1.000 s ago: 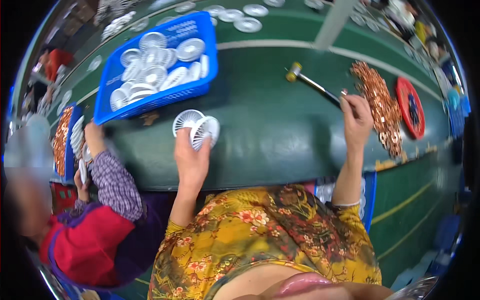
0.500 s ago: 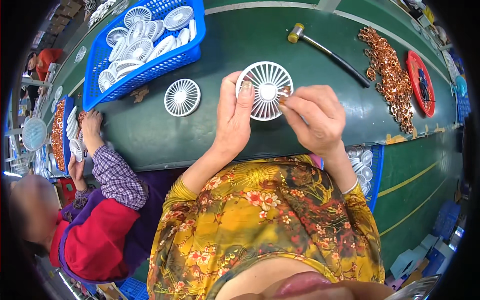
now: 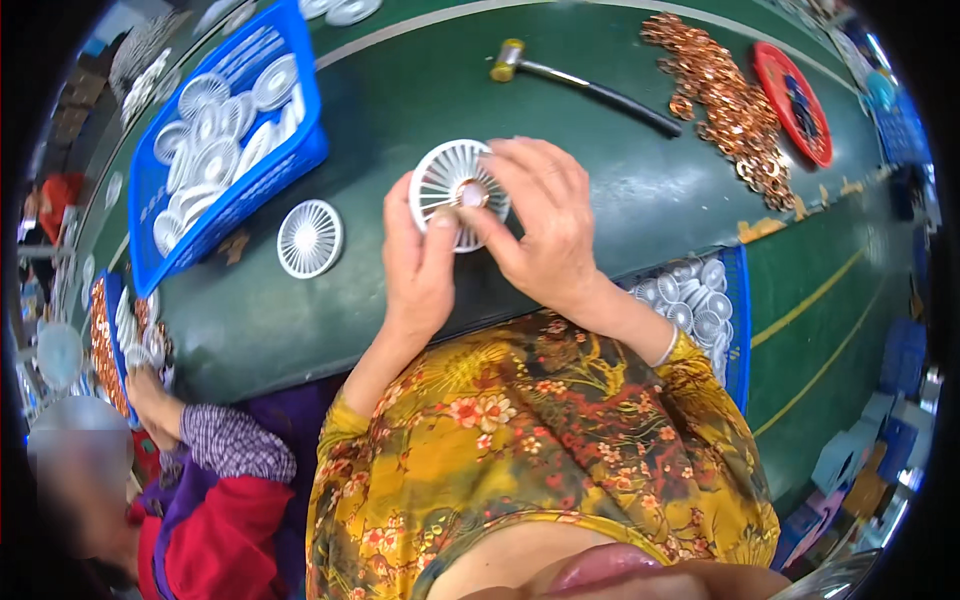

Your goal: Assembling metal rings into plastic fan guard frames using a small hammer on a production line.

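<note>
A white round fan grille (image 3: 440, 172) with thin radial spokes is held above the green table. My left hand (image 3: 413, 272) grips its left and lower edge, thumb on the front. A small copper-coloured ring (image 3: 463, 187) lies around the grille's raised white hub. My right hand (image 3: 548, 215) reaches over the grille's right side, fingers bent and thumb by the hub, pressing the ring there. Its fingers hide part of the ring and the right rim. Another white grille (image 3: 310, 238) lies flat on the table to the left.
A blue basket (image 3: 318, 140) of grilles stands at the far left. Beyond my hands lie a hammer (image 3: 590, 86), a heap of copper rings (image 3: 725, 105) and a red tray (image 3: 818, 140). A blue crate (image 3: 741, 330) of white parts sits below the table edge. A co-worker's sleeve (image 3: 240, 442) is at left.
My right hand has brought the copper ring from the grille's right edge onto its central hub. The grille has tilted, and the whole view has shifted.
</note>
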A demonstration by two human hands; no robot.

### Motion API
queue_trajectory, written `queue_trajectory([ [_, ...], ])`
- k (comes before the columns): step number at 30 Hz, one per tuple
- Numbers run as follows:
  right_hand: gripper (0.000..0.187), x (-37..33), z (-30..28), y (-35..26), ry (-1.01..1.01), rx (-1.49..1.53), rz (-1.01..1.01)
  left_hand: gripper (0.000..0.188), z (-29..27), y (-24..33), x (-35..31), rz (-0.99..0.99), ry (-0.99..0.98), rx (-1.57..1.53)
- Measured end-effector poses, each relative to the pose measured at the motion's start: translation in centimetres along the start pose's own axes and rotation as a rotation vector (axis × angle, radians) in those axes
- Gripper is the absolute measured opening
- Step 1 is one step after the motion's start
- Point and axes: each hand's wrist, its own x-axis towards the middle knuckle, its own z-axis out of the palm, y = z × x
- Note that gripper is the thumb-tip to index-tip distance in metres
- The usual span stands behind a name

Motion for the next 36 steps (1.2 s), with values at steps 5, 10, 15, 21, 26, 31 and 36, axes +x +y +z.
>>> queue_trajectory([
  [5, 0.029, 0.0, -2.1, 1.5, -0.171, 0.051, -0.203, 0.044, -0.7, 1.1, -0.2, -0.178, -0.142, -0.243],
  [10, 0.030, -0.5, -2.3, 2.5, -0.181, 0.118, -0.219, 0.047, 0.0, 0.9, 0.1, -0.245, -0.141, -0.278],
  [15, 0.031, -1.5, -1.7, 3.4, -0.196, 0.286, -0.092, 0.046, 0.1, 0.2, 0.0, -0.153, -0.157, -0.063],
  [21, 0.020, 1.8, -5.4, 12.1, 0.066, -0.244, 0.328, 0.048, -0.1, -1.6, 0.1, 0.392, 0.055, 0.763],
  [26, 0.035, 3.3, -9.1, 22.2, -0.256, -0.800, 0.679, 0.062, -0.5, -2.7, -0.4, 0.241, -0.174, 1.191],
  [31, 0.031, 2.0, -10.2, 22.6, -0.146, -0.810, 0.635, 0.068, -2.6, -0.7, 0.0, 0.291, -0.058, 1.032],
  [36, 0.017, 1.2, -8.3, 19.3, 0.094, -0.501, 0.249, 0.077, -9.7, -2.1, 0.5, 0.081, 0.372, 1.311],
])
